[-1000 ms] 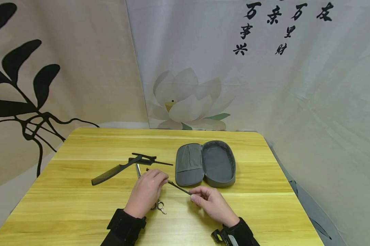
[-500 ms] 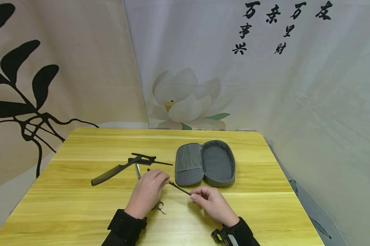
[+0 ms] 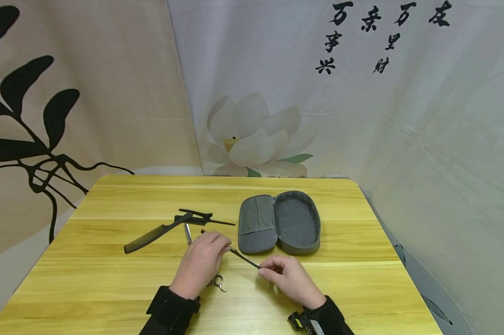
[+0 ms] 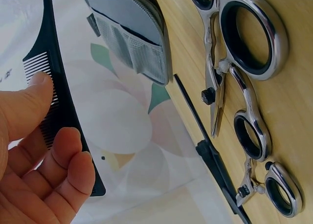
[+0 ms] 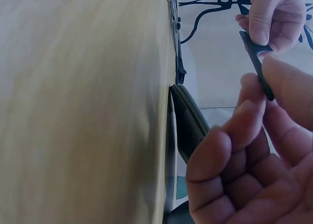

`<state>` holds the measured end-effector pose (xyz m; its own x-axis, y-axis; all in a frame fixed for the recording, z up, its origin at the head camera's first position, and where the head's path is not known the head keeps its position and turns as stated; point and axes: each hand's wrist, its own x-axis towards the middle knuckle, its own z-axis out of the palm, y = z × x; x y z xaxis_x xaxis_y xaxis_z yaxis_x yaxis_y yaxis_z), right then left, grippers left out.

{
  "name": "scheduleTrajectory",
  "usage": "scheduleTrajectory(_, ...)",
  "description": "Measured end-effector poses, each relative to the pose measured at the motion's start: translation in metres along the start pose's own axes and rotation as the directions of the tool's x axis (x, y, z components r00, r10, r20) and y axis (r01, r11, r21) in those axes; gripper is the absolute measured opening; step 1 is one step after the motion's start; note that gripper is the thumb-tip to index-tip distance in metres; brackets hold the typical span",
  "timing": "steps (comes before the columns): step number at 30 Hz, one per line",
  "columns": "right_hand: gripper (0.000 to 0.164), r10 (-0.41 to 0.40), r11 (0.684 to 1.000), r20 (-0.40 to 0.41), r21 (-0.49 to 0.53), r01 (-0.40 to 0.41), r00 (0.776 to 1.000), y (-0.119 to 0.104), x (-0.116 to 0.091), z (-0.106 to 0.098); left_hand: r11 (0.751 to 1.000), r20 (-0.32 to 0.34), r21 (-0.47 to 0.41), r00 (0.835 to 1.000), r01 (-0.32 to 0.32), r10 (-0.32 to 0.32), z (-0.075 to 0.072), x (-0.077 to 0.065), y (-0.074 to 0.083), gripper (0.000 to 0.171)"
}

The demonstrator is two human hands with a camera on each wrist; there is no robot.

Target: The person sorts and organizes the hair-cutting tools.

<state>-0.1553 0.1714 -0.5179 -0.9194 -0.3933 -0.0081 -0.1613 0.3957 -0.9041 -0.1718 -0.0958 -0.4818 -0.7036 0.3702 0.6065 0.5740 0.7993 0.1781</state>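
A black comb [image 3: 245,259] is held between both hands above the table. My left hand [image 3: 203,263] grips its toothed part; in the left wrist view the thumb lies on the teeth of the comb [image 4: 67,106]. My right hand [image 3: 293,279] pinches the comb's slim end between thumb and fingers, as the right wrist view also shows. Beneath my left hand lie two pairs of silver scissors, partly hidden in the head view. The left wrist view shows larger scissors [image 4: 279,44] and another pair of scissors [image 4: 294,189], both with dark finger rings.
An unzipped grey case [image 3: 298,225] lies open beyond my right hand, its pocketed lid [image 3: 258,228] folded to the left. A larger dark comb [image 3: 151,238] lies to the left, its handle over a black tail comb [image 3: 195,220]. Everything rests on a wooden table [image 3: 88,279].
Hardly anything differs. My right hand and the comb's near end have dipped very slightly; both hands keep their hold on the comb.
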Motion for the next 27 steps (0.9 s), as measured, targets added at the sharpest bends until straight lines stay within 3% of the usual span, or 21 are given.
scheduleTrajectory(19, 0.023, 0.008, 1.0, -0.007, 0.022, -0.007, 1.0, -0.0024, -0.0017, -0.003, 1.0, -0.004, -0.011, 1.0, 0.028, -0.028, 0.0017, -0.0017, -0.001, 0.021)
scheduleTrajectory(27, 0.025, 0.006, 0.999, 0.001, 0.032, -0.006, 1.0, 0.0004, -0.0014, -0.0036, 0.996, -0.031, -0.031, 0.996, 0.082, -0.083, 0.0021, -0.0023, -0.0026, 0.047)
